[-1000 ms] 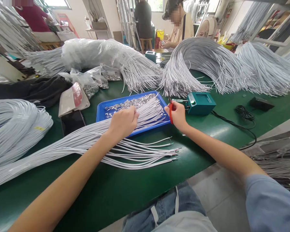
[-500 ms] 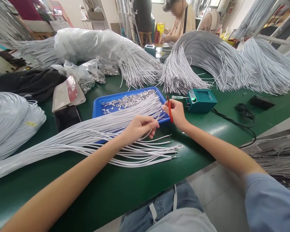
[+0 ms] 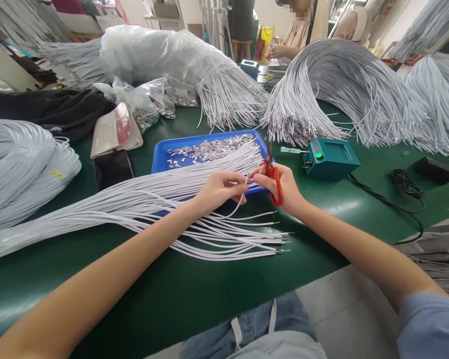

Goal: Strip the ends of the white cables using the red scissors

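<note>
My left hand pinches one white cable close to its end, over the front edge of a blue tray. Close beside it is my right hand, closed around scissors with red handles, their blades pointing away from me. The right thumb and fingertip reach to the cable's end. Under my left hand a bundle of white cables runs in from the left; many ends lie across the tray. Several cables with bare wire ends fan out on the table. Small silvery metal pieces fill the tray's back.
A teal box with a lit green button stands right of the tray, its black cord trailing right. Behind lie large cable bundles and plastic bags. A phone and coiled cable sit left. Another person works opposite.
My right hand has come nearer to my left, its fingers now at the cable end, and the scissors have turned so their handle loops show. The whole view has shifted slightly.
</note>
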The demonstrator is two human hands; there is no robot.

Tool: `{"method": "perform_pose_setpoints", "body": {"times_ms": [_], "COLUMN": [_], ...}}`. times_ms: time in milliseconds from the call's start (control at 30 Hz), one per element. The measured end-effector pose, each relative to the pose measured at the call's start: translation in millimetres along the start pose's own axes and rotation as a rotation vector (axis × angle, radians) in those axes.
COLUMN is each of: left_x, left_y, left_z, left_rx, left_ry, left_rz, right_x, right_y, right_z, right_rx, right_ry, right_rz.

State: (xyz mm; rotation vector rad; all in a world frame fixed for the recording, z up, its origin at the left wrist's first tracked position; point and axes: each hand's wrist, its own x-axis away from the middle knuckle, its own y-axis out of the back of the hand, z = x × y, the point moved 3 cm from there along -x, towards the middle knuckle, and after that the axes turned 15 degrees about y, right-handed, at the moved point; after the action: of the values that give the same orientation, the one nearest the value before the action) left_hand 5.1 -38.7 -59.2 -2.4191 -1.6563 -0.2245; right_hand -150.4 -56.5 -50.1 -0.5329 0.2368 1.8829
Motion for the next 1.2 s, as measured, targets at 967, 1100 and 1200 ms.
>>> {"method": "perform_pose_setpoints", "body": {"times_ms": [967, 1100, 1200], "left_x": [3, 4, 4], "left_y": [6.4, 7.3, 4.8], "left_z": [-3, -4, -4], "left_rx": [0.192, 0.188, 0.154], "left_ry": [-0.17, -0.202, -0.219], "left_rz": [-0.159, -0.226, -0.214], "right_x": [-5, -5, -3], "right_y": [11, 11, 8], "right_z": [2, -2, 1], "right_rx": [0.71, 0.806, 0.83], "right_ry": [0.168, 0.181, 0.202], "right_rz": [0.168, 0.241, 0.293]}}
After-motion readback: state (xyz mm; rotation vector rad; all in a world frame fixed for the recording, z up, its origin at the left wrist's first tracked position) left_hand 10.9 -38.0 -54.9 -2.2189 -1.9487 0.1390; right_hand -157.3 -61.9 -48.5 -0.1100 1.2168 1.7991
